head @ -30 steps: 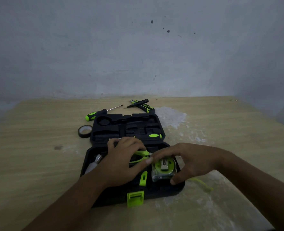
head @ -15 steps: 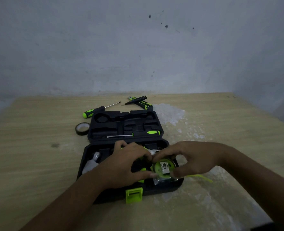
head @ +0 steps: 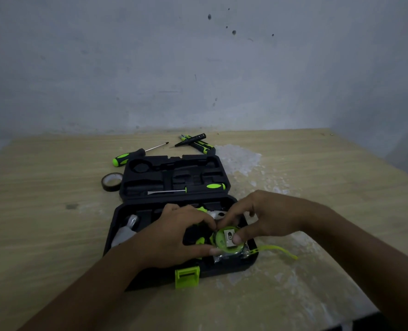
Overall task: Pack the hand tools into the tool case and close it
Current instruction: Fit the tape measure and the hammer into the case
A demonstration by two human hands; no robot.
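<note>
- Task approx. mid-way, by my read: black plastic tool case (head: 124, 218) lies open flat on the pale wood-grain counter (head: 42, 211), lid half at 12 o'clock, base half nearest the person.
- Done: slim green-handled screwdriver (head: 186, 190) sits in a lid slot; a silver metal tool head (head: 126, 229) lies in base at 9 o'clock.
- In hand now: round green-and-clear tape measure (head: 224, 243) at base's 3 o'clock corner. Right hand (head: 267, 218) has a narrow grip on it, thumb on its metal clip; left hand (head: 171, 240) presses its left edge w/ thumb. Seems not fully seated – it looks tilted.
- Its thin green wrist strap (head: 279, 248) trails out over the case rim at 3 o'clock; may snag the lid on closing.
- Left to pack: black-and-green Phillips screwdriver (head: 136, 155) at 11 o'clock of the case, black tape roll (head: 111, 182) at 10 o'clock, black/green pliers w/ a dark tester pen (head: 197, 143) at 12 o'clock.
- Green latch (head: 187, 277) at 6 o'clock hangs undone; closing not begun.
- White scuffed patch (head: 240, 158) on counter, no obstacle.
</note>
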